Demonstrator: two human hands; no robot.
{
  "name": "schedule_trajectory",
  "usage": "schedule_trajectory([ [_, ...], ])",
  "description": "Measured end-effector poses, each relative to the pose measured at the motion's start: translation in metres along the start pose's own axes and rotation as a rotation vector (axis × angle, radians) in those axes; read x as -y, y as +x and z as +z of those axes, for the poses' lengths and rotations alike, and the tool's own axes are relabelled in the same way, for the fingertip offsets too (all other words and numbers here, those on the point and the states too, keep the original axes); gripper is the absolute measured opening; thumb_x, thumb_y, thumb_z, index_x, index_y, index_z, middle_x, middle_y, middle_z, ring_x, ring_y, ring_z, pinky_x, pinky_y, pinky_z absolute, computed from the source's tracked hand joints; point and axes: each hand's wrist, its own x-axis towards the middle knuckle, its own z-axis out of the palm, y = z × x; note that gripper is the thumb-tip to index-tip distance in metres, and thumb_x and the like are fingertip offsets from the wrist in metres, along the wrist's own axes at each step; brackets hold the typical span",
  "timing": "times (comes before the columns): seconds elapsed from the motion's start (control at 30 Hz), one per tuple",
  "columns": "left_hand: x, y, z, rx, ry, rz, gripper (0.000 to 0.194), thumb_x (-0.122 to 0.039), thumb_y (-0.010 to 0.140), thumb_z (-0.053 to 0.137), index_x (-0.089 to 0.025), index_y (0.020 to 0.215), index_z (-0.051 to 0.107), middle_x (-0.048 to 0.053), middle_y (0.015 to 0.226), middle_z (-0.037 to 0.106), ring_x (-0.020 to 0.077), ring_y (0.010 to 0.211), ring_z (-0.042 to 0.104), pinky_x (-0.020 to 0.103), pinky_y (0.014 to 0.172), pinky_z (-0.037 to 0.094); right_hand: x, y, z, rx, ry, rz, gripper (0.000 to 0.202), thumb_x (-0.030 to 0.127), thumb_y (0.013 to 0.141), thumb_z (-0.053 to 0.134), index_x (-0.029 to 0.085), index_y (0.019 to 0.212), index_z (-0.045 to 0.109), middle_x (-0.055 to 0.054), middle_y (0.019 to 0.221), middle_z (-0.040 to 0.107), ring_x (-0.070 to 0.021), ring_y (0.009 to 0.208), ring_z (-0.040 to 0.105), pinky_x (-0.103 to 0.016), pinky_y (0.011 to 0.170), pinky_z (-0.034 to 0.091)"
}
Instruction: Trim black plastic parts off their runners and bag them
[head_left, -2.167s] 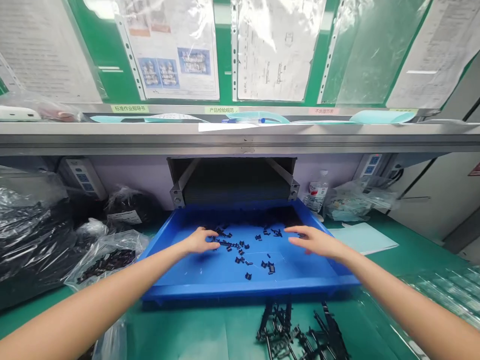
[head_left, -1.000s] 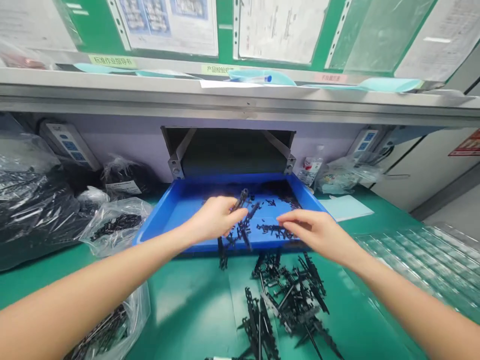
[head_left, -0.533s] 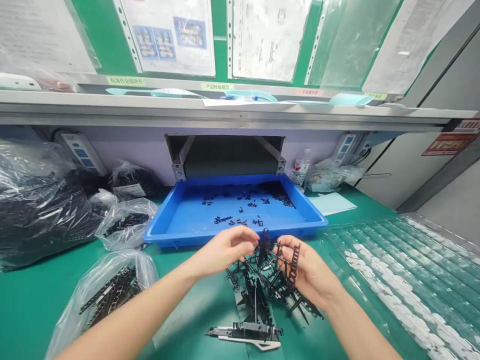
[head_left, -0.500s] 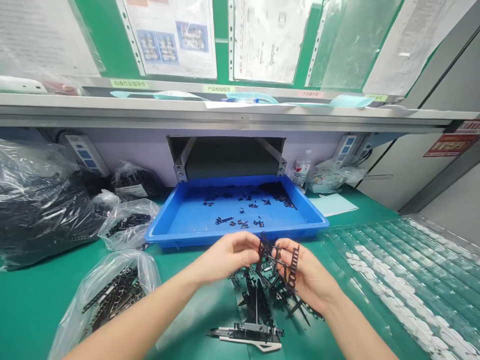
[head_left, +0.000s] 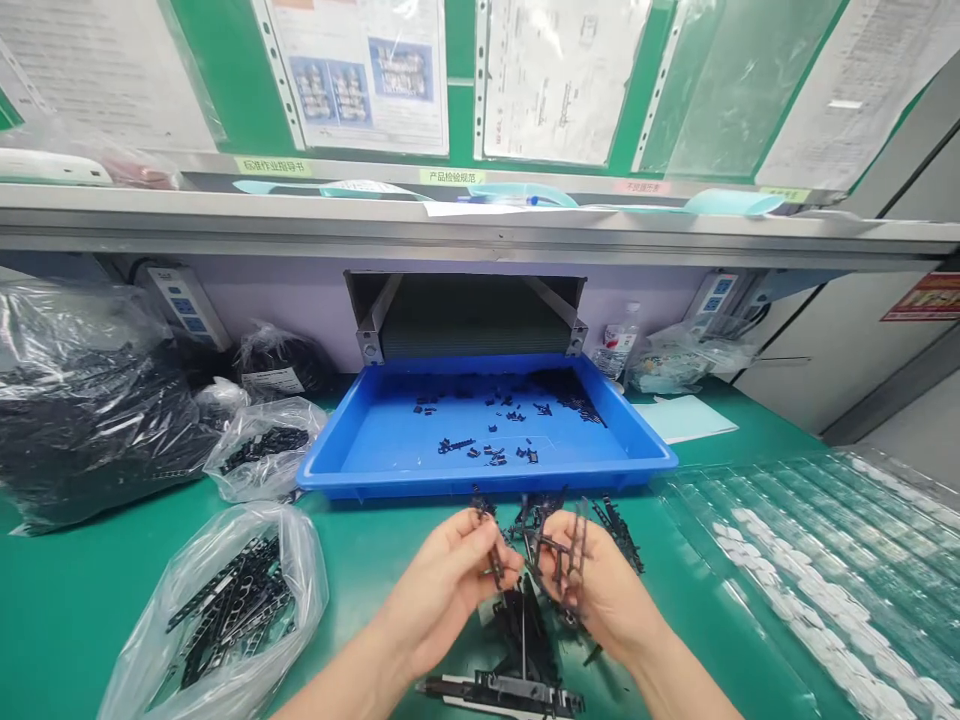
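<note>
My left hand (head_left: 450, 575) is closed, pinching a small black slotted plastic strip (head_left: 495, 562) between thumb and fingers. Beside it on the right, my right hand (head_left: 611, 590) is wrapped round several thin black plastic frame pieces (head_left: 559, 555), some with ladder-like slots. Both hands are just in front of the blue tray, over a loose pile of black plastic parts (head_left: 525, 625). Below the hands lies a small fixture (head_left: 502, 690) with a dark bar and a thin upright rod. The fingertips of the right hand are partly hidden by the pieces.
The blue tray (head_left: 487, 490) holds scattered small black parts, in front of a conveyor opening (head_left: 480, 315). Left stand plastic bags of black parts, including an open bag (head_left: 300, 610). A clear blister tray (head_left: 705, 560) with white pieces lies at right. A bottle (head_left: 619, 340) stands behind.
Both hands have come down and nearer to me. The left hand has drawn apart from the right with a black strip. The view has shifted slightly.
</note>
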Motion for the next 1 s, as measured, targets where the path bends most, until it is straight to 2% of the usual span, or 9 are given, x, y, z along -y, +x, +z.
schedule_trajectory([
  [0.1,0.008,0.000,-0.004,-0.082,-0.133,-0.054,0.023,-0.021,0.065,0.073,-0.017,0.071,0.051,-0.003,0.063,0.056,0.0081,0.056,0.053,0.021,0.057,0.041,-0.004,-0.003,-0.003,-0.100,0.016,-0.115,0.037,0.049,0.063,0.074,0.019,0.072,0.054,0.005,0.056,0.047,-0.0042,0.042,0.030,-0.016,0.037,0.022],
  [0.27,0.019,-0.011,-0.002,0.105,-0.076,-0.066,0.031,-0.040,0.070,0.070,-0.015,0.073,0.053,-0.006,0.048,0.045,0.0015,0.037,0.027,0.017,0.040,0.017,-0.017,-0.015,-0.004,-0.147,-0.155,-0.258,0.028,0.047,0.072,0.068,0.021,0.070,0.058,0.002,0.059,0.053,-0.0066,0.043,0.038,-0.017,0.039,0.029],
  [0.37,0.018,-0.017,-0.001,0.183,-0.009,-0.097,0.035,-0.043,0.067,0.072,-0.015,0.073,0.052,-0.010,0.043,0.033,0.0013,0.037,0.019,0.017,0.039,0.010,-0.020,-0.018,-0.008,-0.057,-0.467,-0.508,0.017,0.040,0.081,0.059,0.025,0.074,0.064,-0.001,0.063,0.061,-0.0138,0.056,0.053,-0.023,0.051,0.042],
  [0.47,0.017,-0.022,-0.003,0.253,0.041,-0.132,0.039,-0.046,0.064,0.073,-0.015,0.072,0.052,-0.009,0.045,0.033,0.0000,0.035,0.017,0.018,0.038,0.009,-0.023,-0.017,-0.013,0.121,-0.650,-0.773,0.012,0.030,0.088,0.050,0.029,0.086,0.062,-0.002,0.064,0.065,-0.0154,0.053,0.054,-0.026,0.050,0.043],
  [0.57,0.016,-0.026,-0.005,0.287,0.091,-0.140,0.042,-0.051,0.063,0.071,-0.015,0.069,0.049,-0.007,0.049,0.039,0.0004,0.036,0.021,0.019,0.040,0.015,-0.030,-0.019,-0.015,0.219,-0.760,-0.839,0.011,0.027,0.087,0.049,0.027,0.090,0.060,-0.002,0.061,0.064,-0.0157,0.048,0.053,-0.028,0.047,0.042],
  [0.67,0.009,-0.019,-0.012,0.163,0.241,-0.033,0.036,-0.049,0.068,0.063,-0.018,0.069,0.044,-0.003,0.055,0.045,0.0059,0.045,0.028,0.020,0.045,0.022,-0.036,-0.025,-0.013,0.055,-0.794,-0.786,0.010,0.027,0.087,0.050,0.027,0.087,0.060,-0.003,0.065,0.065,-0.0174,0.054,0.058,-0.030,0.055,0.045],
  [0.83,-0.002,0.019,-0.029,-0.397,0.925,0.216,0.028,-0.039,0.072,0.047,-0.023,0.061,0.028,-0.007,0.053,0.027,0.0110,0.050,0.027,0.023,0.049,0.024,-0.027,-0.031,-0.005,-0.309,-0.518,-0.600,0.013,0.029,0.088,0.051,0.025,0.080,0.061,-0.003,0.069,0.065,-0.0140,0.050,0.055,-0.025,0.049,0.045],
  [0.9,0.001,0.032,-0.031,-0.439,1.072,0.195,0.028,-0.038,0.064,0.058,-0.022,0.059,0.035,-0.007,0.052,0.032,0.0116,0.051,0.029,0.024,0.051,0.023,-0.020,-0.028,-0.003,-0.356,-0.397,-0.567,0.012,0.031,0.087,0.053,0.024,0.079,0.059,-0.003,0.072,0.063,-0.0125,0.049,0.052,-0.025,0.050,0.045],
  [1.0,0.006,0.039,-0.026,-0.437,1.159,0.196,0.019,-0.034,0.064,0.059,-0.021,0.060,0.046,-0.006,0.050,0.041,0.0129,0.051,0.033,0.026,0.053,0.023,-0.014,-0.022,-0.006,-0.259,-0.267,-0.597,0.012,0.032,0.083,0.058,0.023,0.076,0.054,-0.001,0.072,0.060,-0.0122,0.053,0.051,-0.025,0.052,0.044],
])
